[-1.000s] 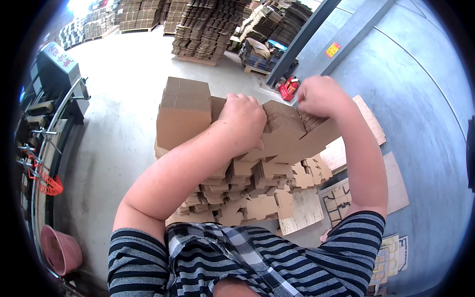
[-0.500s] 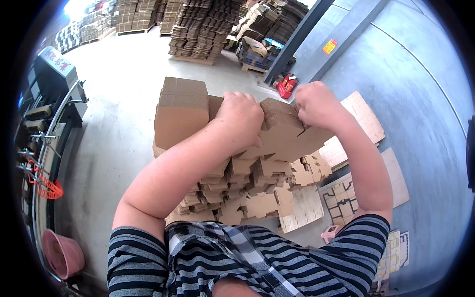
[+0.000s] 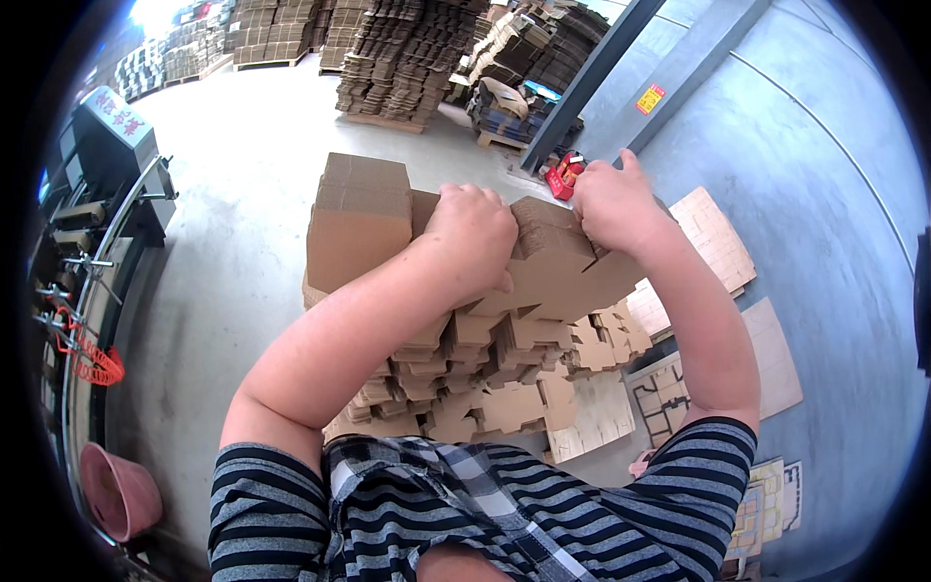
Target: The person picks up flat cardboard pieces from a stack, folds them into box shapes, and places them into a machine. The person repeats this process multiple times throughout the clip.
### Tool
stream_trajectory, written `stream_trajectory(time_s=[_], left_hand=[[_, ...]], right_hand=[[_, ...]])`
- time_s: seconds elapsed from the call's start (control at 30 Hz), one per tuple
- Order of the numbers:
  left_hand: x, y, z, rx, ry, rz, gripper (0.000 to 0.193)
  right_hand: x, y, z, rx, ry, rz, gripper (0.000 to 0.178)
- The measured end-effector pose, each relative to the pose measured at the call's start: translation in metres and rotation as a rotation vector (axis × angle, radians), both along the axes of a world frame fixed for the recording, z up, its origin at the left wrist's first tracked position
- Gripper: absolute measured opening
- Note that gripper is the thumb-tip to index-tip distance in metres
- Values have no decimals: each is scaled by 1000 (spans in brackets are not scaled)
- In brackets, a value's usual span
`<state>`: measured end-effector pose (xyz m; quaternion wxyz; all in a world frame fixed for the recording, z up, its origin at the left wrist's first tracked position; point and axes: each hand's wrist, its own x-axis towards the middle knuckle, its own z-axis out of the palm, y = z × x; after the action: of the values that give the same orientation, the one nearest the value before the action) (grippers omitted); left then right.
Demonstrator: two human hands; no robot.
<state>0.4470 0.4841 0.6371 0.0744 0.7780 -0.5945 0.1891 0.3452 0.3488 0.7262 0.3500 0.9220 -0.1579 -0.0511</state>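
A thick bundle of brown die-cut cardboard blanks (image 3: 553, 276) stands on edge in front of me. My left hand (image 3: 472, 231) is closed over its top edge, the thumb pressing down the near face. At the right part of the same top edge, my right hand (image 3: 618, 206) is curled onto the blanks, one finger sticking up; its other fingertips are hidden. Left of my left hand rises a squared block of stacked cardboard (image 3: 361, 218), reaching a little higher than the bundle. Below lie more notched cardboard blanks (image 3: 514, 403) in uneven piles.
A machine with a metal rail (image 3: 121, 218) and a pink bucket (image 3: 121, 493) stand at the left. Tall cardboard stacks (image 3: 412, 68) on pallets are at the back. A grey wall (image 3: 824, 223) closes the right, with a red extinguisher box (image 3: 562, 179) and boards (image 3: 708, 242) near it.
My right hand has turned slightly and raised one finger. The left hand keeps its grip on the bundle. The view has shifted slightly.
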Motion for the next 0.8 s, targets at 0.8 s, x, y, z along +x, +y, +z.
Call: stream_trajectory(time_s=[0.8], left_hand=[[0,-1,3,9,22,12,73]], right_hand=[[-37,6,-27,31,-390,509,12]])
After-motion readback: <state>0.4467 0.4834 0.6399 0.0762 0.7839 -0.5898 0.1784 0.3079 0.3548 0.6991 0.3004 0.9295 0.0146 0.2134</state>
